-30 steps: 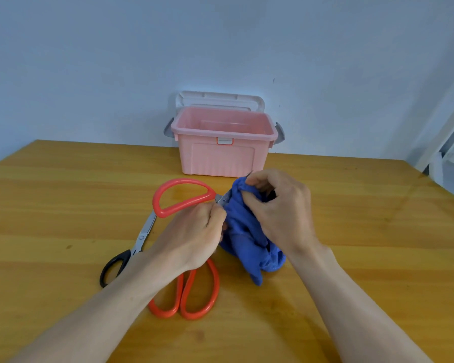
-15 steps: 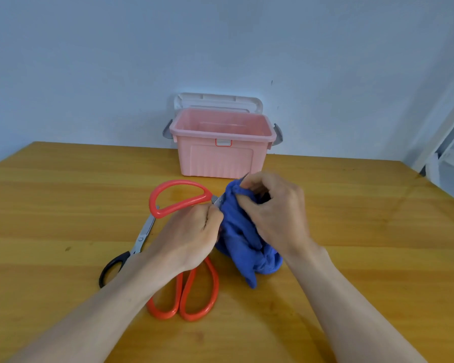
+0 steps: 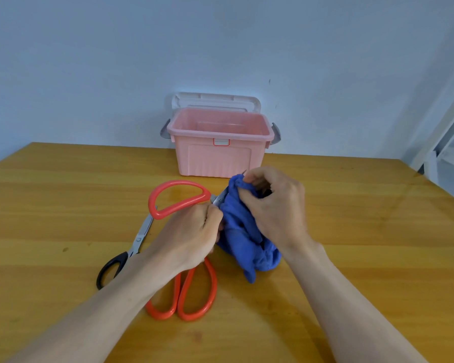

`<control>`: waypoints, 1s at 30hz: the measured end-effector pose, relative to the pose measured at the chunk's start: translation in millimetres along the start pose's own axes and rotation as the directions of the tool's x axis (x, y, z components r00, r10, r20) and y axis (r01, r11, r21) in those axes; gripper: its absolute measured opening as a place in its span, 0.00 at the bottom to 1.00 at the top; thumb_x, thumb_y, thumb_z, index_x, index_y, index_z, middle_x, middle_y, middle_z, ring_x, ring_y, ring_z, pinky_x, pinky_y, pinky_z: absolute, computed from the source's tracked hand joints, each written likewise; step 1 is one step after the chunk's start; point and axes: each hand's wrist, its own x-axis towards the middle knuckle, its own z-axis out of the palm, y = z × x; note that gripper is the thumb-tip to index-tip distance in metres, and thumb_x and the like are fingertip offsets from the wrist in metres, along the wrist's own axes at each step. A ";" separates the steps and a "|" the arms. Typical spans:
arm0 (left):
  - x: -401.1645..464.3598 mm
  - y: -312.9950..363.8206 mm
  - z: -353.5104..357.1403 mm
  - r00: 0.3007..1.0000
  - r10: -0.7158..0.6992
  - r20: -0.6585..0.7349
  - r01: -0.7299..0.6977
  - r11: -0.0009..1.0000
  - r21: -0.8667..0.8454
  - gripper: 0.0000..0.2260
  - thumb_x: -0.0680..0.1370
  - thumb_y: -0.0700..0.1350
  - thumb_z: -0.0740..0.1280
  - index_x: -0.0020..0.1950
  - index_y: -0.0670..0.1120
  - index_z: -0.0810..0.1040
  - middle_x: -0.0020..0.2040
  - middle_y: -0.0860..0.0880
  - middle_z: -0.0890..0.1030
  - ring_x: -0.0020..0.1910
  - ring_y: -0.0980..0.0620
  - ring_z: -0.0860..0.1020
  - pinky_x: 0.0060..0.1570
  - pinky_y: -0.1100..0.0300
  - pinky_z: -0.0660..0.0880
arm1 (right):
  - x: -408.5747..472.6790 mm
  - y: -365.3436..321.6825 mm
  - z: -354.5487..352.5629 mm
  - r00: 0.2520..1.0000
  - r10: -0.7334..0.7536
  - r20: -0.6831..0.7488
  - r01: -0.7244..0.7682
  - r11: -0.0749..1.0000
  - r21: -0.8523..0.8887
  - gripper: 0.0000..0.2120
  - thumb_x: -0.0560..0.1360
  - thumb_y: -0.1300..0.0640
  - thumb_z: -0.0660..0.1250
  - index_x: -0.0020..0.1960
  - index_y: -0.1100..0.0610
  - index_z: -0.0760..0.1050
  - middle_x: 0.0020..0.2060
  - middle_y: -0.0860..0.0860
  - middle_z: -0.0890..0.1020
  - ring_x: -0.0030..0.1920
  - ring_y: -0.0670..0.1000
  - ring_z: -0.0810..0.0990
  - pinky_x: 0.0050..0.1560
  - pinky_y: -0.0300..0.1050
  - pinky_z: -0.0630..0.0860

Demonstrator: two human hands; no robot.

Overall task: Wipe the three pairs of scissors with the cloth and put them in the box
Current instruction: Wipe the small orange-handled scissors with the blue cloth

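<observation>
At the far left of the wooden table (image 3: 50, 205) we see the black-handled scissors (image 3: 123, 254) lying flat, one black loop toward us and the steel blades running away under the big red handle. Next comes that red D-shaped handle (image 3: 178, 199) of the scissors being wiped — it is raised off the table, and our left hand (image 3: 192, 237) grips the scissors just below it, fingers curled tight round the hidden part. A short stretch of bare blade shows between the handle and the cloth. Below that hand lies a third pair, the orange-handled scissors (image 3: 192, 294), with both long loops on the table pointing toward us; their blades are hidden under the hand and wrist.

Just to the right, the blue cloth (image 3: 243, 237) is bunched round the blade, its lower folds hanging down to the table. Our right hand (image 3: 275, 208) pinches and clutches the cloth from the right, fingers curled into it, and a thin blade tip pokes out at the top of the bundle.

Behind the hands, at the far edge against the wall, stands the pink box (image 3: 215, 158) — open, its pale lid (image 3: 216, 100) propped upright behind it. What we can see of its inside holds no scissors.
</observation>
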 end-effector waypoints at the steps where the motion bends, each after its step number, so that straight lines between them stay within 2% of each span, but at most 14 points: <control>1: -0.2 0.2 0.6 1.000 -0.004 0.005 0.004 1.000 -0.001 0.21 0.81 0.43 0.51 0.33 0.35 0.71 0.25 0.39 0.75 0.21 0.50 0.71 0.24 0.53 0.69 | -0.5 0.1 -0.2 1.000 0.000 -0.005 0.000 1.000 0.001 0.09 0.69 0.68 0.74 0.45 0.57 0.80 0.36 0.42 0.79 0.41 0.40 0.78 0.40 0.27 0.72; 4: -0.8 0.4 1.5 1.000 -0.019 0.020 0.020 1.000 -0.005 0.21 0.81 0.43 0.51 0.35 0.32 0.71 0.29 0.34 0.76 0.23 0.47 0.72 0.27 0.48 0.70 | -6.3 -3.2 1.0 0.997 -0.074 0.038 0.075 0.997 -0.030 0.09 0.68 0.69 0.74 0.44 0.58 0.80 0.37 0.45 0.81 0.41 0.44 0.78 0.40 0.30 0.74; 5: -0.3 -0.5 1.5 1.000 -0.018 0.016 0.018 1.000 -0.005 0.21 0.81 0.43 0.51 0.35 0.32 0.71 0.28 0.35 0.76 0.23 0.48 0.72 0.27 0.48 0.70 | -4.7 -2.5 0.4 0.998 -0.051 0.035 0.052 0.999 -0.017 0.09 0.69 0.69 0.74 0.44 0.57 0.80 0.37 0.44 0.80 0.41 0.43 0.79 0.40 0.29 0.74; 8: 0.8 0.4 2.6 1.000 0.004 0.020 -0.004 1.000 -0.013 0.20 0.81 0.43 0.52 0.32 0.39 0.72 0.25 0.40 0.76 0.21 0.50 0.71 0.24 0.56 0.69 | 2.7 2.5 -3.3 0.999 0.039 -0.019 -0.039 0.999 0.023 0.09 0.70 0.67 0.74 0.44 0.56 0.80 0.36 0.40 0.79 0.40 0.38 0.78 0.40 0.27 0.72; 11: -0.1 0.6 3.7 0.999 -0.012 0.034 0.013 1.000 -0.007 0.21 0.82 0.43 0.52 0.34 0.36 0.73 0.27 0.37 0.76 0.22 0.51 0.71 0.24 0.58 0.68 | -1.7 2.1 -2.8 1.000 -0.003 0.006 0.003 1.000 -0.010 0.09 0.69 0.68 0.74 0.45 0.56 0.80 0.37 0.39 0.78 0.40 0.38 0.78 0.41 0.27 0.73; 15: -0.1 -0.3 3.6 0.999 -0.003 0.035 0.004 0.999 -0.039 0.18 0.81 0.42 0.52 0.35 0.41 0.73 0.26 0.45 0.74 0.21 0.55 0.71 0.23 0.61 0.68 | 3.2 2.9 -5.5 0.997 0.061 -0.047 -0.060 0.998 0.026 0.09 0.71 0.66 0.74 0.44 0.53 0.79 0.36 0.39 0.79 0.40 0.40 0.79 0.40 0.28 0.73; 18: -1.0 0.8 3.4 0.999 -0.003 0.038 0.004 1.000 -0.021 0.19 0.82 0.43 0.52 0.36 0.37 0.74 0.27 0.39 0.75 0.21 0.54 0.70 0.23 0.61 0.67 | 2.6 2.3 -5.4 0.999 0.031 -0.032 -0.032 0.999 -0.004 0.09 0.70 0.67 0.74 0.44 0.54 0.79 0.36 0.37 0.78 0.40 0.37 0.78 0.40 0.27 0.72; 21: -0.4 0.5 3.8 0.999 0.004 0.034 -0.003 1.000 -0.018 0.18 0.81 0.43 0.52 0.37 0.40 0.74 0.28 0.41 0.77 0.22 0.55 0.71 0.23 0.63 0.67 | 4.7 2.0 -6.9 0.994 0.083 -0.077 -0.081 0.996 0.021 0.10 0.71 0.66 0.74 0.42 0.52 0.78 0.35 0.38 0.78 0.39 0.38 0.78 0.40 0.27 0.72; 25: -0.6 -0.8 4.9 1.000 0.013 0.025 -0.013 1.000 0.012 0.20 0.82 0.45 0.51 0.39 0.36 0.75 0.33 0.35 0.77 0.25 0.50 0.71 0.25 0.53 0.68 | 2.1 0.6 -3.8 0.996 0.052 -0.067 -0.052 0.999 -0.007 0.09 0.70 0.67 0.73 0.44 0.54 0.79 0.36 0.39 0.78 0.42 0.43 0.79 0.40 0.29 0.74; 28: -1.1 -0.2 5.2 0.999 0.027 0.020 -0.028 0.999 0.038 0.19 0.82 0.45 0.52 0.39 0.35 0.74 0.33 0.35 0.76 0.24 0.52 0.69 0.25 0.54 0.67 | 3.1 0.7 -3.2 0.990 0.078 -0.116 -0.078 0.997 0.005 0.10 0.70 0.67 0.73 0.43 0.53 0.78 0.36 0.41 0.79 0.41 0.45 0.78 0.40 0.32 0.75; 30: -2.5 0.4 5.4 0.999 0.028 0.028 -0.030 0.998 0.053 0.20 0.81 0.45 0.52 0.39 0.34 0.74 0.32 0.34 0.76 0.24 0.51 0.68 0.25 0.52 0.67 | 1.8 -0.7 -2.6 0.992 0.057 -0.109 -0.059 0.998 -0.009 0.09 0.70 0.68 0.73 0.44 0.55 0.79 0.37 0.44 0.79 0.40 0.46 0.78 0.40 0.35 0.76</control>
